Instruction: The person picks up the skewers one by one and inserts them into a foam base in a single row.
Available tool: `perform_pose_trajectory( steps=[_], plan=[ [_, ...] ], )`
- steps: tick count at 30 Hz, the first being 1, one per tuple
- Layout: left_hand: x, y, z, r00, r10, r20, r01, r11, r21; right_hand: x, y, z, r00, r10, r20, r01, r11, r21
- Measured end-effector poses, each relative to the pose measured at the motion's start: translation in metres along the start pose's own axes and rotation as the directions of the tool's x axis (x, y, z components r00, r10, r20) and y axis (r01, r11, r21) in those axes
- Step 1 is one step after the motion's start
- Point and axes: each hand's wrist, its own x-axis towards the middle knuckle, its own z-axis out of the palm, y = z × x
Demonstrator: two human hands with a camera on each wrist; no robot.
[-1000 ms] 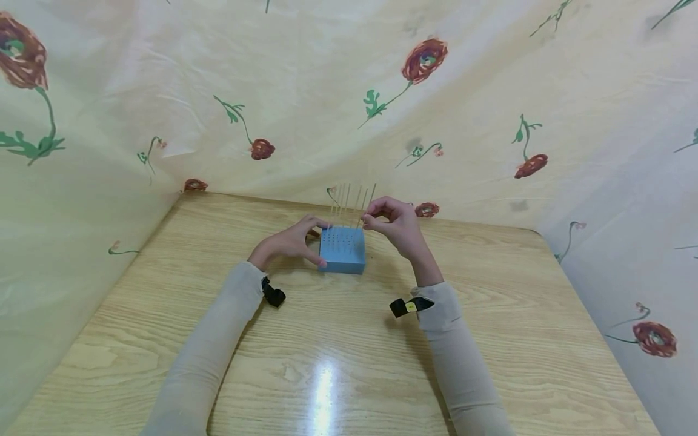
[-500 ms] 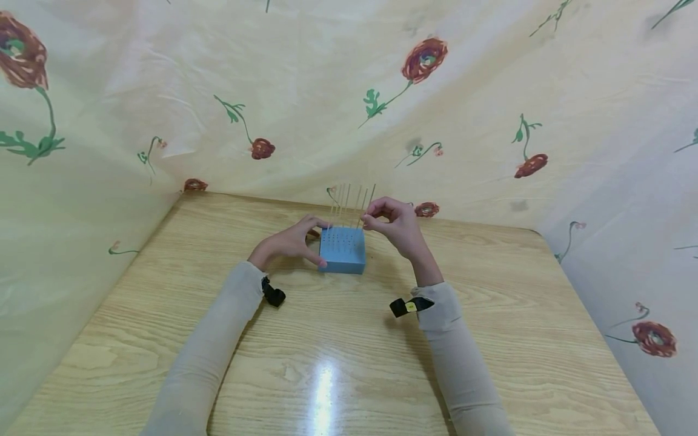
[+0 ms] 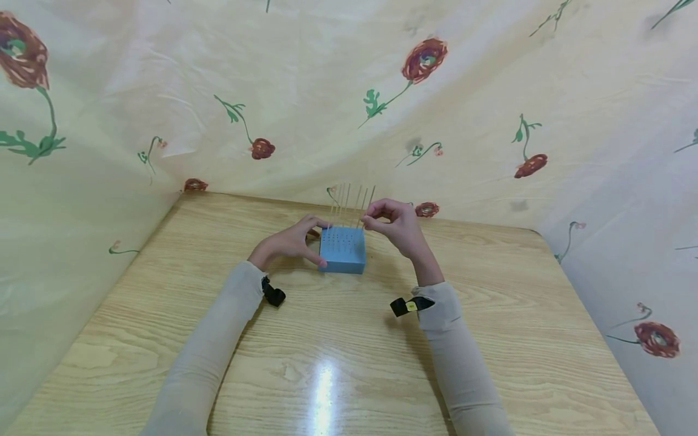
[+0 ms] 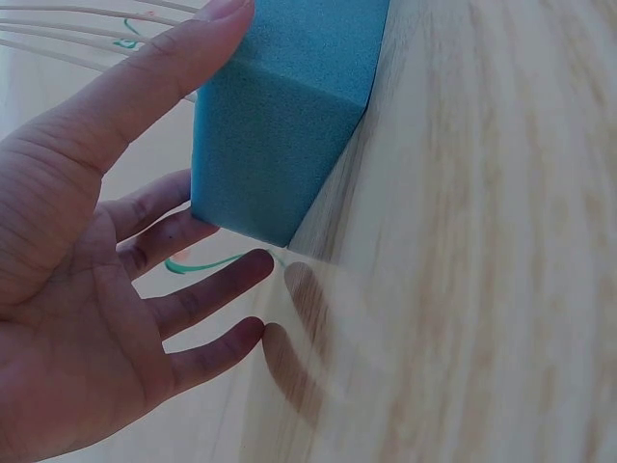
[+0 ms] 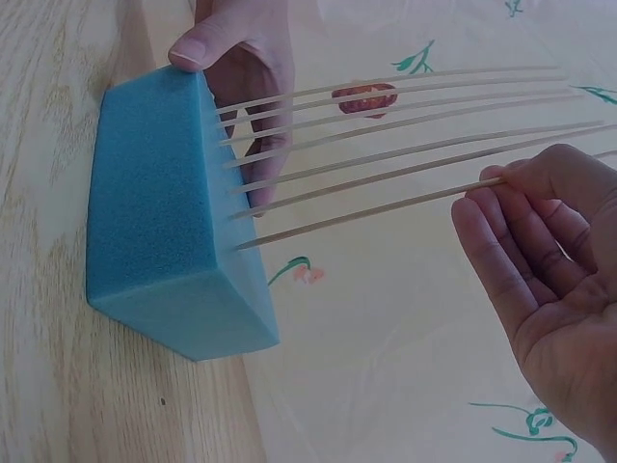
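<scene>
A blue foam block with small holes in its top sits on the table in the head view. Several thin wooden skewers stand in a row along its far edge, seen sideways in the right wrist view. My left hand holds the block at its left side, thumb at the near corner and a finger at the far one. In the left wrist view its other fingers spread below the block. My right hand pinches the rightmost skewer between thumb and fingertips; that skewer's lower end meets the foam.
The wood-grain table extends around the block, with a light reflection near the front. Flower-printed sheeting hangs behind the table and at both sides. Black straps with small devices sit on both wrists.
My right hand and the pinched skewer have dipped very slightly. The left hand and the foam block stay where they were.
</scene>
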Motion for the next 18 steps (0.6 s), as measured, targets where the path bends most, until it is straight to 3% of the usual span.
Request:
perform_pose_trajectory(
  steps=[18],
  plan=[
    [-0.0024,0.0042,0.0006,1.000,0.002,0.000,-0.002,1.000,-0.003,-0.0006,0.0019,-0.0009,1.000,0.011,0.027,-0.010,0.999,-0.048]
  ],
)
